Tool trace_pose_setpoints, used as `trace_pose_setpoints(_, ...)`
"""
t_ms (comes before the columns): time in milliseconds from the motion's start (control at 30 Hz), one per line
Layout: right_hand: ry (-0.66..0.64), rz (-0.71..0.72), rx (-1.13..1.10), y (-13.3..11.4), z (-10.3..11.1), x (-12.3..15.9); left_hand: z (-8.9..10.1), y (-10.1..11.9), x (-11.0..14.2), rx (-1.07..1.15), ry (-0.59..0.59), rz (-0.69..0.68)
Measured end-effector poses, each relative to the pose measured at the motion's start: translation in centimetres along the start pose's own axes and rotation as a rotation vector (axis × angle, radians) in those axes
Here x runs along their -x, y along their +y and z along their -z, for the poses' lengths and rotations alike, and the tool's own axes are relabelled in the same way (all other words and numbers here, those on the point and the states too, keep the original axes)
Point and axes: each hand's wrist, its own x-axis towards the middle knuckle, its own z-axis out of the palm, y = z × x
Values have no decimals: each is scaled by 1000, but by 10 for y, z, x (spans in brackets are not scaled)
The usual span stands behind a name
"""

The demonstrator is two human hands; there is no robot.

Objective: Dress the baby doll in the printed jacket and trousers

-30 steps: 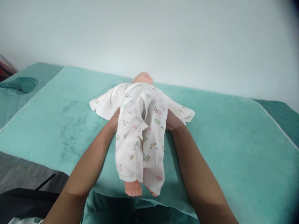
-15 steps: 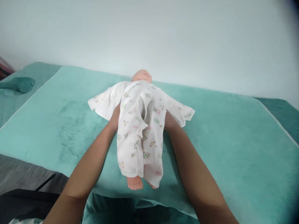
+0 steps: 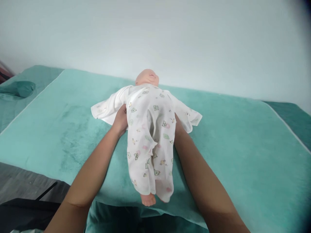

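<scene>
Curling at the doll's side, the left hand [image 3: 121,119] is touching the printed trousers [image 3: 141,145], its fingertips disappearing behind the fabric; whether it is gripping anything, I cannot tell. The right hand [image 3: 178,125] is reaching in along the opposite side, the trousers hiding most of it, so its grasp is staying unreadable too.

Between the two hands, the doll [image 3: 146,77] is lying face up on the padded bed [image 3: 230,142]. Its long axis is running away from the camera, the head pointing toward the wall [image 3: 170,38] and the feet pointing back toward the person, tilting slightly rightward. The trousers are covering its front and legs, one foot [image 3: 148,199] poking out of a cuff. The white top [image 3: 110,105] is spreading its sleeves out to both sides.

The head is resting close to the bed's far edge, and the visible foot is sitting near its near edge. Sideways, the green surface is extending broadly beyond both sleeves, the wider stretch lying rightward.
</scene>
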Motion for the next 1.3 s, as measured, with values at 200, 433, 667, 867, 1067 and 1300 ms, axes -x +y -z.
trace_pose_setpoints(200, -25, -142, -267, -11, -12, 1, 5, -6, -1, 108, -13, 8)
trace_pose_setpoints(433, -60, -71, -310, -5, -8, 1, 4, -11, -4, 177, -58, 2)
trace_pose_setpoints(667, -27, -5, -129, 3, 0, -4, 4, -17, -6, 174, -5, 24)
trace_pose_setpoints(867, -30, 95, -2, -6, -2, -4, 3, -5, -3, 94, 29, 9)
trace_pose_setpoints(1067, 88, 56, 87, -2, -11, -3, 10, -3, -3, 34, 67, 11)
trace_pose_setpoints(1300, 128, 172, 334, 9, -3, -12, 6, 0, -3, 27, 62, 41)
